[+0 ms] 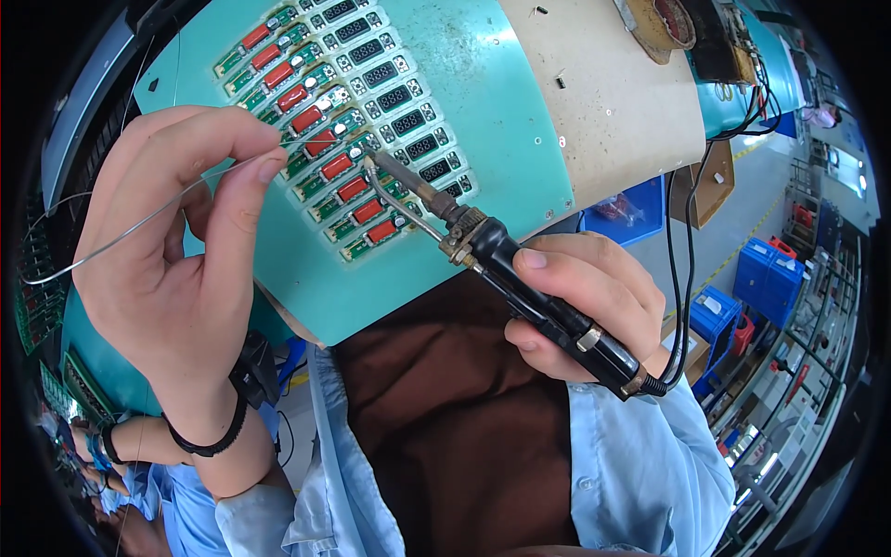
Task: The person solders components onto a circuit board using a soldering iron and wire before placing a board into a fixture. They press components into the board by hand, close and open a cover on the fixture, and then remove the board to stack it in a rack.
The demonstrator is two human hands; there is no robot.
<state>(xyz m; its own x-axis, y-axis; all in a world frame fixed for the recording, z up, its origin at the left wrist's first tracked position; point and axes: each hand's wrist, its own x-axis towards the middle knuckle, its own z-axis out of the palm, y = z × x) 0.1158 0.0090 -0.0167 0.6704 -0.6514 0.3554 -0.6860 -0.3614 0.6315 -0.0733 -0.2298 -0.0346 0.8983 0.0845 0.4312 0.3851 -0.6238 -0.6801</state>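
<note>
My left hand point(172, 251) pinches a thin solder wire point(121, 243) between thumb and forefinger, its free end reaching over the circuit boards point(320, 212). In my right hand point(603, 288) is a black-handled soldering iron point(557, 311) with a thin metal tube along its side. The iron's tip points down at a board in the lower half of the row, close to the wire's end; contact is too small to make out. Each board carries a red rectangular component point(353, 189) and a black digit display point(393, 98). They lie in a slanted row on a green mat point(506, 111).
Right of the mat lies a tan sheet point(613, 102) with a metal iron stand point(664, 28) at its far edge. Black cables point(689, 251) hang from the iron. Beyond are a blue bin point(631, 215), a cardboard box point(710, 181) and blue crates point(768, 280). Another person's forearm point(139, 444) is lower left.
</note>
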